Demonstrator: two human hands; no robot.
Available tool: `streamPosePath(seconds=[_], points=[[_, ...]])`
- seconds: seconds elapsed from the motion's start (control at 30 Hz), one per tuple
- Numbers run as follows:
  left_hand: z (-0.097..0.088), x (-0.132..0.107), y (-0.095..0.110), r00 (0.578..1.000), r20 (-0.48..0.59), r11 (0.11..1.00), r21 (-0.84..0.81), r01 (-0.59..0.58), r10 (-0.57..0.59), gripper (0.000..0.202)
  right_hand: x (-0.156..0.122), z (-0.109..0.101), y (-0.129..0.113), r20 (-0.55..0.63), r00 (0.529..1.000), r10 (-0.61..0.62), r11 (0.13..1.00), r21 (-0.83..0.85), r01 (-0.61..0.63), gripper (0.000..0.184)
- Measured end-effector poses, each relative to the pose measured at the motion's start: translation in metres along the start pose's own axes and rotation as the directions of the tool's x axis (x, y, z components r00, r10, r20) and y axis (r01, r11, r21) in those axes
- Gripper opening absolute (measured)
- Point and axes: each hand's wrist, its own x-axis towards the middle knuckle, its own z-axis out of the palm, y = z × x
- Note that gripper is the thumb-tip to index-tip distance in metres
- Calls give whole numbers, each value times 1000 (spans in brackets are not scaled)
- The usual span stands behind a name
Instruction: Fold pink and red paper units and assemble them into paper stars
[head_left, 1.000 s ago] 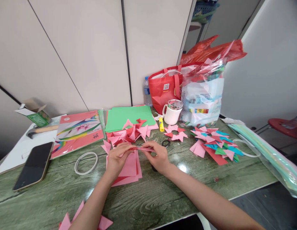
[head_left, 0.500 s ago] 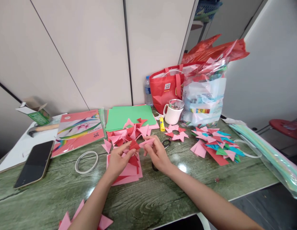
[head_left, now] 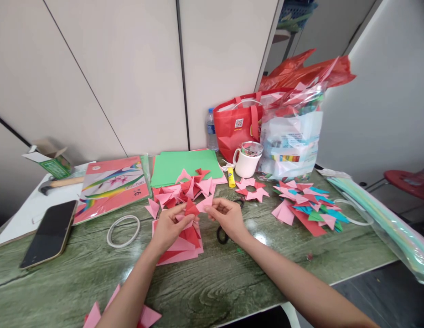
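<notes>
My left hand [head_left: 171, 226] pinches a red folded paper piece [head_left: 191, 208], with some pink paper showing under its fingers. A pink folded paper piece [head_left: 205, 204] is gripped by the fingertips of my right hand [head_left: 227, 218]. The two pieces meet between my hands; whether one is tucked into the other I cannot tell. Below them lies a stack of pink and red paper sheets [head_left: 179, 256], partly covered by my left hand. Just behind is a heap of pink and red folded pieces [head_left: 178, 191]. Black-handled scissors [head_left: 222, 235] lie partly hidden under my right hand.
A glue stick [head_left: 231, 177], a white mug [head_left: 246, 161] and a pink-red paper ring [head_left: 252, 190] stand behind on the right. Multicoloured paper stars [head_left: 309, 205] lie farther right. To the left are a tape roll [head_left: 123, 231] and a phone [head_left: 49, 234].
The pink piece has turned from lying flat to pointing upward against the red one. My right hand has shifted slightly right, uncovering more of the scissor handle.
</notes>
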Motion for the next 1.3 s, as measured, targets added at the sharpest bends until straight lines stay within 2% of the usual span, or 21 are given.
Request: streamPosePath(seconds=[0.2, 0.4, 0.6, 0.83, 1.1, 1.3], points=[[-3, 0, 1, 996, 92, 998, 57, -1, -5, 23, 2, -3, 3, 66, 996, 53, 998, 24, -54, 27], [3, 0, -5, 1000, 0, 1000, -20, 7, -7, 25, 4, -4, 2, 63, 997, 55, 997, 41, -58, 26], [-1, -1, 2, 995, 99, 1000, 14, 9, -11, 21, 4, -5, 2, 112, 991, 69, 996, 56, -76, 22], [3, -1, -7, 1000, 11, 1000, 7, -16, 16, 25, 3, -3, 2, 64, 995, 82, 995, 56, -85, 27], [6, -2, -4, 999, 7, 999, -28, 32, -32, 23, 4, -4, 2, 75, 993, 88, 994, 59, -92, 26], [5, 0, -3, 1000, 1, 1000, -6, 20, -20, 19, 0, 0, 2, 93, 994, 53, 997, 48, -58, 28]])
